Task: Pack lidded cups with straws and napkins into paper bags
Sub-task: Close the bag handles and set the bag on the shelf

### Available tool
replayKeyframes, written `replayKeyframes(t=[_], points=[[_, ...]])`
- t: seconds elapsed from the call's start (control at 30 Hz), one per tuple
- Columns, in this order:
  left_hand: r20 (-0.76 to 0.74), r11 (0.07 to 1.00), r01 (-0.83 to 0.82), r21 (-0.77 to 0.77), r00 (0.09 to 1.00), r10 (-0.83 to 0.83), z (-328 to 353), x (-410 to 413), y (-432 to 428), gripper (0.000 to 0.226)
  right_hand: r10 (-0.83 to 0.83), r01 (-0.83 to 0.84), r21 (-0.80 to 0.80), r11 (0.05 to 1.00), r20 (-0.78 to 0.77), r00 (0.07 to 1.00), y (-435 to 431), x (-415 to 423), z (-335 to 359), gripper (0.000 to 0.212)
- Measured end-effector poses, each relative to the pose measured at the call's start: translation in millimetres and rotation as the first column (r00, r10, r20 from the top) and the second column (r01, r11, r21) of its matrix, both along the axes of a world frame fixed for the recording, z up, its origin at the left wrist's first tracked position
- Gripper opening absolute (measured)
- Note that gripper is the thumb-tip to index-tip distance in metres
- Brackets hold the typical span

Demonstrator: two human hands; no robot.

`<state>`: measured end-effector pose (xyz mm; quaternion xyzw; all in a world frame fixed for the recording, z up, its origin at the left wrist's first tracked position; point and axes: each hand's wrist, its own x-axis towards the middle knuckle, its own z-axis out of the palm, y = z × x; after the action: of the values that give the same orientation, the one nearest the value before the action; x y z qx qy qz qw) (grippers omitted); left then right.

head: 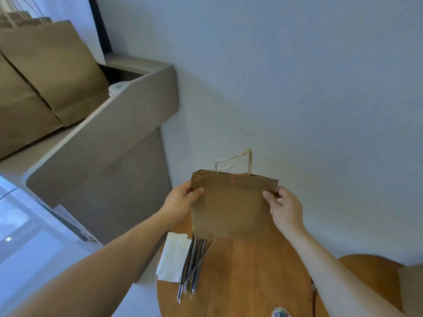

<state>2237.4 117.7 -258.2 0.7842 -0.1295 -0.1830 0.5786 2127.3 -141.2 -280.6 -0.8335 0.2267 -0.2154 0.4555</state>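
Observation:
A brown paper bag [231, 207] with twine handles and a pink paper clip at its top edge hangs in the air above a round wooden table [247, 277]. My left hand [180, 203] grips its left edge, thumb on the front. My right hand [285, 207] grips the right edge the same way. Below the bag, several wrapped dark straws [194, 266] lie in a bundle on the table. A stack of white napkins [174, 257] lies just left of the straws. No cup can be seen clearly.
Large brown paper bags [45, 72] stand on a grey ledge [109, 138] at the upper left, with a white roll-like item [117, 86] behind them. A small round colourful object [281, 313] sits at the table's near edge. A plain wall fills the right.

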Motion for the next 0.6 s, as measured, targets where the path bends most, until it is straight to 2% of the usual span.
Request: replayKeyframes(t=[0.17,0.3,0.43,0.6], points=[[0.115,0.983,-0.049,-0.174,0.991,0.07,72.9,15.5,50.0,0.015,0.019,-0.018,-0.008,1.0,0.152,0.988,52.9,35.0,79.5,0.007],[0.205,0.967,-0.044,-0.249,0.974,0.097,130.4,25.6,80.0,0.013,0.011,-0.001,-0.039,0.999,0.259,0.966,86.9,55.4,140.8,0.011],[0.306,0.953,-0.064,-0.297,0.939,0.159,189.2,34.4,119.5,0.011,0.056,-0.009,-0.137,0.991,0.343,0.938,124.4,73.2,204.3,0.012],[0.356,0.927,-0.127,-0.352,0.898,0.258,259.5,45.1,170.6,0.011,0.129,-0.06,-0.163,0.985,0.456,0.881,172.1,100.3,278.5,0.012]])
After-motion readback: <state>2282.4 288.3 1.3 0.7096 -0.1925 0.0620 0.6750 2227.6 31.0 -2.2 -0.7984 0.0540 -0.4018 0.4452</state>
